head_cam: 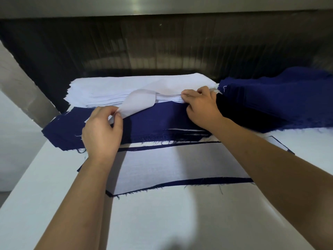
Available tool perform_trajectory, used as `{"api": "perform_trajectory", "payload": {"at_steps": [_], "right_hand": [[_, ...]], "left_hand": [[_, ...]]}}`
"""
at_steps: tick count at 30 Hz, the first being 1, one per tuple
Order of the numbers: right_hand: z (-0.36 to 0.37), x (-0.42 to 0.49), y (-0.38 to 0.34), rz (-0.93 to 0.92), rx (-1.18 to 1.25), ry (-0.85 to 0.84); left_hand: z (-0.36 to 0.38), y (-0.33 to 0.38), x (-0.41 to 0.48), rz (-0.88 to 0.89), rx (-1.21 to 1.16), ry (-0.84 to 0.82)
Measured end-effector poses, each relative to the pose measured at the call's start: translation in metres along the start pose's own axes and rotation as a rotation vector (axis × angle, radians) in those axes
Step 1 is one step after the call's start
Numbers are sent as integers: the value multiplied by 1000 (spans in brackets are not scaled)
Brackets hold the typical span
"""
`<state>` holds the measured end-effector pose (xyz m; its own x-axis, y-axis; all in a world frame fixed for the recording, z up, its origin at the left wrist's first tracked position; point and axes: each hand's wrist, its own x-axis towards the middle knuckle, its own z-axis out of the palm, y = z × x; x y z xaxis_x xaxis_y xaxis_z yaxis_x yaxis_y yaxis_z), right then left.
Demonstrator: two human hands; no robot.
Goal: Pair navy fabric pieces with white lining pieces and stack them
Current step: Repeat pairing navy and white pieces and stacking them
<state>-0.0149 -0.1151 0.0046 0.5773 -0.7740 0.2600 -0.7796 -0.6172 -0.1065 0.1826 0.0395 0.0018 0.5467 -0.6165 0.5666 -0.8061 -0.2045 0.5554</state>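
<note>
Left grip (101, 130) pinching white lining piece (138, 103), right grip (201, 107) pinching its other end

On the table (180, 222), a lining pile (115, 87) behind a fabric pile (162, 120), another fabric heap (281, 98) at right, paired pieces (180, 165) nearest

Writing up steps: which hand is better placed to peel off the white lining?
Likely left hand: it pinches the lifted corner of the white lining piece; right hand pinches the white stack end.
</note>
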Motion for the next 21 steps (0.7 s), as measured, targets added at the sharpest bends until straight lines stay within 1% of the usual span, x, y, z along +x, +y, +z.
{"api": "perform_trajectory", "payload": {"at_steps": [2, 3, 7, 10, 11, 13, 15, 17, 21], "right_hand": [[2, -2, 2, -23, 32, 43], [3, -3, 3, -36, 92, 76], [-5, -12, 3, 31, 527, 270], [-14, -19, 1, 104, 786, 415], [-18, -21, 1, 134, 835, 465], [-25, -27, 3, 175, 873, 532], [-29, -35, 6, 184, 905, 554], [-31, -46, 8, 194, 928, 552], [-31, -70, 17, 210, 864, 524]], "left_hand": [[-1, 0, 1, -15, -13, -8], [-1, 0, 1, -18, -16, -15], [-3, 0, 1, -18, -32, -32], [-6, 0, 1, 11, -52, -53], [-7, -1, 1, 13, -69, -69], [-10, -1, -3, -14, -130, -126], [-13, -2, -9, -22, -159, -181], [-18, -3, -13, 4, -172, -209], [-35, -4, -21, 81, -247, -282]]}}
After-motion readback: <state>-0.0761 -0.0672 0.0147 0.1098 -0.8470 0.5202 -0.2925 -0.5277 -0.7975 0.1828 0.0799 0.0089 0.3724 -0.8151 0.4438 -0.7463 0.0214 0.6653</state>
